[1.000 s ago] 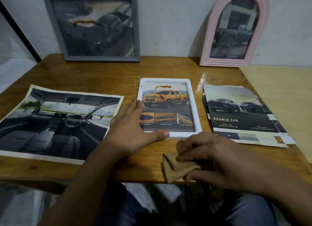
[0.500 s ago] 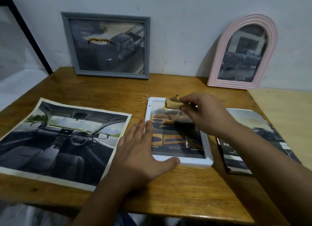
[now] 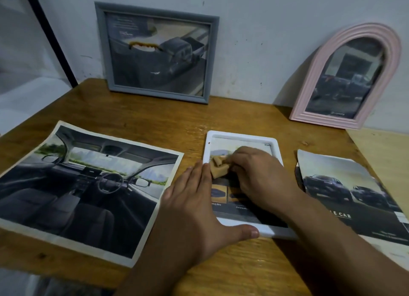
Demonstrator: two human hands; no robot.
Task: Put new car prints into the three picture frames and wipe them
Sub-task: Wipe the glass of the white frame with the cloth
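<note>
1. I see the white frame (image 3: pixel 243 138) lying flat on the table (image 3: pixel 132 118), glass up, holding a yellow car print
2. A folded tan cloth (image 3: pixel 219 168) lies on its glass near the left rim
3. The grey frame (image 3: pixel 157 52) leans upright against the wall at the back, with a dark pickup print inside
4. The pink arched frame (image 3: pixel 345 76) leans at the back right, also holding a dark car print
5. A loose interior print (image 3: pixel 84 185) lies flat to the left; a pickup print (image 3: pixel 354 196) lies to the right
</note>
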